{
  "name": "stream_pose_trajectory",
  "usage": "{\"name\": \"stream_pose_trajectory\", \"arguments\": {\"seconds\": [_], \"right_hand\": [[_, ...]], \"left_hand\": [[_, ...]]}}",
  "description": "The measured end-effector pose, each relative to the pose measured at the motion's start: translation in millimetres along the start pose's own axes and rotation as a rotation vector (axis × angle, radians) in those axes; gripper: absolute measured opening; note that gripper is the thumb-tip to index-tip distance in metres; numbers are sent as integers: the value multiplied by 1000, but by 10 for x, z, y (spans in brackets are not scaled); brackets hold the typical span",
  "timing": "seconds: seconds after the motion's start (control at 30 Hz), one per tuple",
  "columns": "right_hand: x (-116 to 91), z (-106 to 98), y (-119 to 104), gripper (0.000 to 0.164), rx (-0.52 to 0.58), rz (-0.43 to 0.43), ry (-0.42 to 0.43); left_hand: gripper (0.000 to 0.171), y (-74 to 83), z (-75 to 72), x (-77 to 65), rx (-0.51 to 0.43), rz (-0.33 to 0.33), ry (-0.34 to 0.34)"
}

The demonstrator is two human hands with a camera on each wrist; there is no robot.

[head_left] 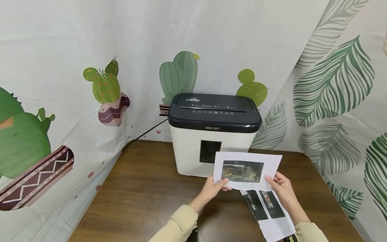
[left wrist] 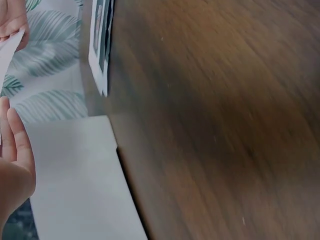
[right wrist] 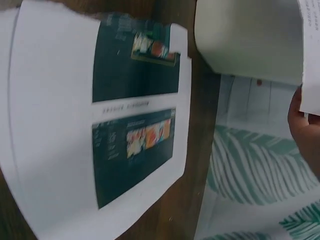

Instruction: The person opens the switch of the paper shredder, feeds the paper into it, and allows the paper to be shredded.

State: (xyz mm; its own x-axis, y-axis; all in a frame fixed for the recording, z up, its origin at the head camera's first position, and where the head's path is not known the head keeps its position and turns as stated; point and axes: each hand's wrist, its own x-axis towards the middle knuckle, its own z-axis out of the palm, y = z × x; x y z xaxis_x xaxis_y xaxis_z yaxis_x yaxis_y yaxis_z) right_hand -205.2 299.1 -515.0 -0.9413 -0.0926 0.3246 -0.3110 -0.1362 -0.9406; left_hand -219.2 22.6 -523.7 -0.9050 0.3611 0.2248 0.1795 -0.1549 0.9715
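Brown wood-grain bench (head_left: 136, 195); cactus-and-leaf-print cloth (head_left: 133, 40) behind. Dark-topped white shredder (head_left: 213, 129) on bench. Grip: left hand (head_left: 210, 189) and right hand (head_left: 283, 191) both pinch one printed sheet (head_left: 242, 172).

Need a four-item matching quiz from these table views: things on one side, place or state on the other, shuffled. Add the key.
1. white rectangular paper sheet with one dark picture
2. boxy white shredder with black lid
3. loose white printed paper pile
4. thin black cable

A. lying on the brown wooden table
B. slanting down leftward beside the shredder, head view
C. pinched by left hand and right hand
D. standing upright, lid closed

Pairs: 1-C, 2-D, 3-A, 4-B
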Motion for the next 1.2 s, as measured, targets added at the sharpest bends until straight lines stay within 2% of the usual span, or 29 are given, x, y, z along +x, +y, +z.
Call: {"name": "stream_pose_trajectory", "arguments": {"seconds": [0.1, 0.17, 0.23, 0.4, 0.57, 0.73, 0.87, 1.1, 1.2], "right_hand": [[18, 105, -59, 21, -5, -2, 8], [13, 268, -223, 22, -93, 62, 50], [23, 360, -269, 30, -88, 78, 57], [50, 510, -348, 42, -140, 119, 33], [91, 545, -400, 44, -160, 98, -23], [129, 614, -510, 41, -214, 104, -130], [170, 718, -608, 37, -298, 116, -164], [239, 837, -707, 18, -377, 119, -115], [276, 887, -750, 18, -392, 132, -71]], "left_hand": [[25, 56, -94, -47, 22, 22, -11], [25, 86, -153, -74, 39, 31, -18], [25, 118, -203, -106, 38, 43, -27], [28, 197, -313, -193, 15, 69, -74], [28, 275, -418, -255, 22, 83, -98], [28, 351, -505, -292, 50, 90, -97], [30, 428, -562, -310, 43, 91, -110], [28, 598, -653, -302, 93, 105, -130], [26, 678, -691, -295, 156, 101, -103]]}}
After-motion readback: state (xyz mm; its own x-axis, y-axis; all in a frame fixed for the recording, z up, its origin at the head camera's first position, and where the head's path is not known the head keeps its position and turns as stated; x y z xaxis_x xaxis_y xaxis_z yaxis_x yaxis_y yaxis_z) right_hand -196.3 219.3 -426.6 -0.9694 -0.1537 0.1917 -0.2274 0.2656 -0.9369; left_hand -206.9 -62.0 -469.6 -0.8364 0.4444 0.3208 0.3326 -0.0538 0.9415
